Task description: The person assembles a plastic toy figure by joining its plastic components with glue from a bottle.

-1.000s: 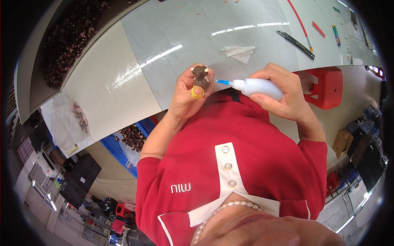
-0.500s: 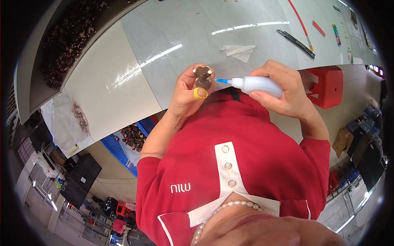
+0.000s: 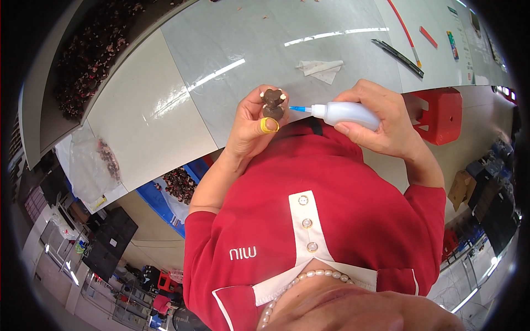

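Observation:
Pinched between the thumb and fingers of my left hand (image 3: 252, 124) is a small brown figurine (image 3: 273, 103) with cream-coloured tips. A yellow band wraps that thumb. My right hand (image 3: 382, 117) grips a white squeeze bottle (image 3: 351, 115), which lies sideways and points left. Its thin blue nozzle tip (image 3: 298, 108) reaches close to the figurine's right side; whether it touches, I cannot tell. Both hands are at the near edge of the grey table (image 3: 243, 38).
A crumpled tissue (image 3: 321, 69) lies beyond my hands. At the right are a black pen-like tool (image 3: 398, 58) and a red-handled brush (image 3: 406, 27). Many small dark pieces fill a tray (image 3: 94, 60) at the far left and a blue bin (image 3: 157, 201) below. A red stool (image 3: 441, 117) stands right.

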Tool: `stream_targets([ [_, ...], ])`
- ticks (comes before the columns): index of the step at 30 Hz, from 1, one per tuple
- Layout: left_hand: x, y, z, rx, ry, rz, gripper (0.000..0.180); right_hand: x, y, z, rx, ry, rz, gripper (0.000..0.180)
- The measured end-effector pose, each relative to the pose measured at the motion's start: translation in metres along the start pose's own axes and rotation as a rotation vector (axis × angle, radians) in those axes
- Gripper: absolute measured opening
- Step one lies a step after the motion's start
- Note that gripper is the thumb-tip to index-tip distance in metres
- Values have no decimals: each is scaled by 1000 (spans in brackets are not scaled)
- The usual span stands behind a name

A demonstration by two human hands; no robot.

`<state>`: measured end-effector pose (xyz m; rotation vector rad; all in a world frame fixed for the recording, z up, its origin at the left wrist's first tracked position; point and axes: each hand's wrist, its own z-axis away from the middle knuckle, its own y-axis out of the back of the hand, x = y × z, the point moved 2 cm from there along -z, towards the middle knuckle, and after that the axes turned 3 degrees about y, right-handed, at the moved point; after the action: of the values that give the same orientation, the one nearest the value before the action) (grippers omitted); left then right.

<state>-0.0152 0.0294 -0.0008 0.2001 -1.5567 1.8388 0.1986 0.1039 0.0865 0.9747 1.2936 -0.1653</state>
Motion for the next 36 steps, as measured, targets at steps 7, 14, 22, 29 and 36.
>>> stream_targets([
  [7, -1, 2, -1, 20, 6, -30, 56, -1, 4, -1, -26, 44, 36, 25],
  [14, 0, 2, -1, 0, 2, -21, 49, -12, 15, -11, -75, 89, 143, 24],
  [22, -1, 4, 0, 26, 12, -55, 52, -18, 18, -16, -108, 125, 192, 24],
  [29, -2, 4, 0, 53, 14, -91, 56, -15, 17, -15, -99, 135, 219, 25],
  [36, -2, 3, -1, 53, 7, -92, 55, -13, 16, -14, -94, 121, 202, 25],
])
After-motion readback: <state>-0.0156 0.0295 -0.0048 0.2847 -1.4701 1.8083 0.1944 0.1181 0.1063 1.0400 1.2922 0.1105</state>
